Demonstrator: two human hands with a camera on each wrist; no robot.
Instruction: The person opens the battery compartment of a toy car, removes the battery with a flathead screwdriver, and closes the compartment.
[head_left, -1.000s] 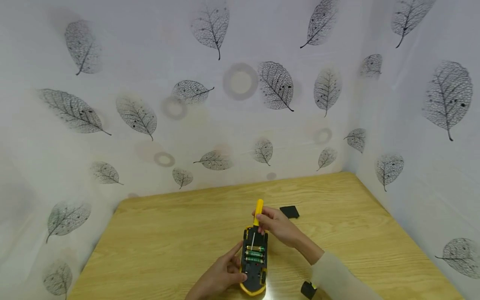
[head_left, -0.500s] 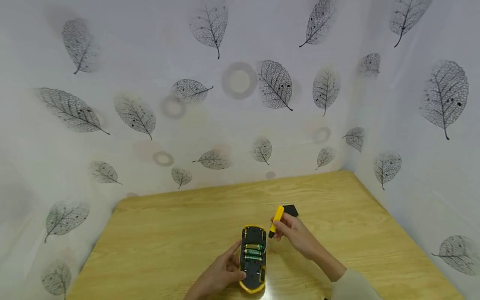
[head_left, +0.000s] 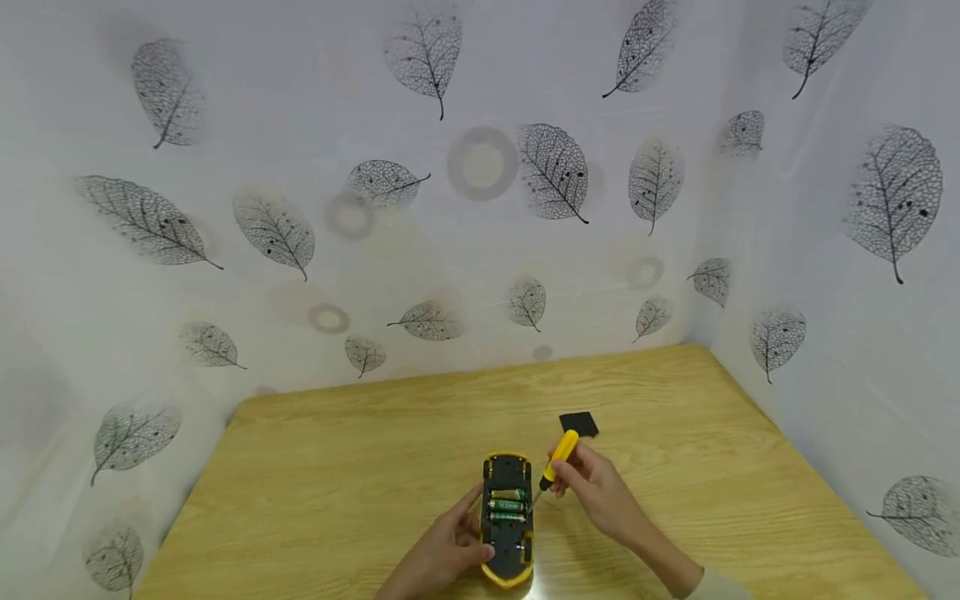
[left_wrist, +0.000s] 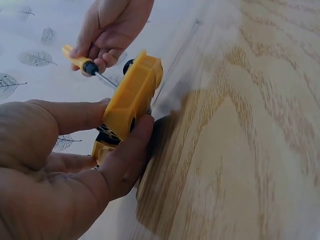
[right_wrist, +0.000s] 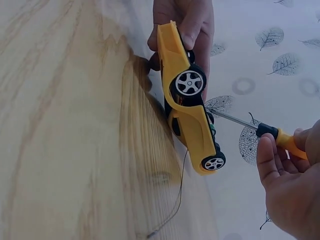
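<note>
My left hand [head_left: 442,546] grips a yellow toy car [head_left: 510,560] along its left side, its black underside facing up. Several green-and-gold batteries [head_left: 507,506] lie side by side in the open compartment. A yellow-and-black screwdriver [head_left: 562,457] is held by the handle in my right hand [head_left: 606,493]. Its metal shaft [right_wrist: 235,120] slants down to the right edge of the battery compartment; exactly what the tip touches is hidden. The right wrist view shows the car's silver-spoked wheels [right_wrist: 190,82] from the side. Below the car in that view runs a thin wire [right_wrist: 181,200].
A flat black piece [head_left: 579,424] lies on the wooden table [head_left: 337,467], just beyond my right hand. White cloth with a leaf print [head_left: 480,250] hangs behind the table and at both sides.
My right hand has moved the screwdriver from above the batteries to the car's right side, turning its handle to lean right. My left hand and the car stay nearly still.
</note>
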